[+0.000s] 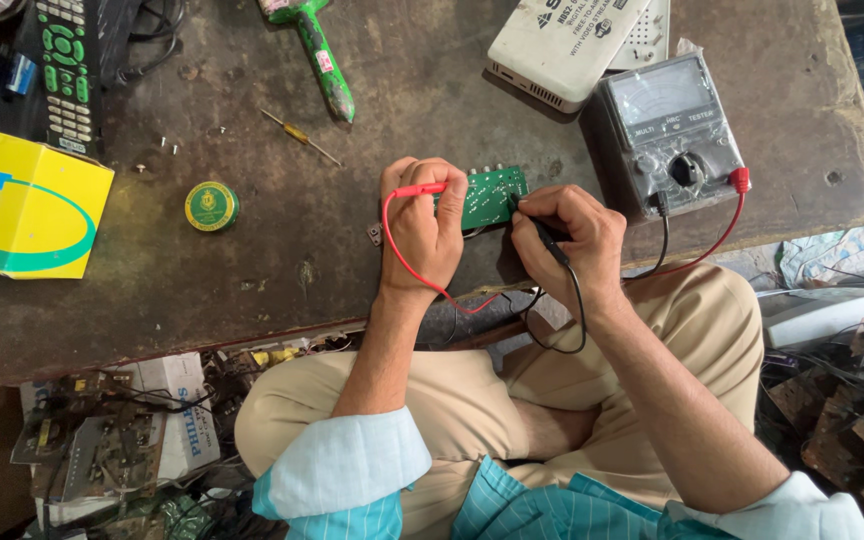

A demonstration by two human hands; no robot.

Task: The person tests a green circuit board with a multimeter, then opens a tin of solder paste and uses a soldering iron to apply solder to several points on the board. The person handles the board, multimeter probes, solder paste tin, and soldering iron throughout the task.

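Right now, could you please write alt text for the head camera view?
A left hand holds a red probe and a right hand a black probe on a green circuit board, wired to a grey analogue multimeter on a worn workbench.

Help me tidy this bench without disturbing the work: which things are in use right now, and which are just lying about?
In use:
left hand with red probe
right hand with black probe
green circuit board
grey meter, both leads plugged in

Lying about:
yellow box
round green tin
small screwdriver
green-handled tool
remote control
white box
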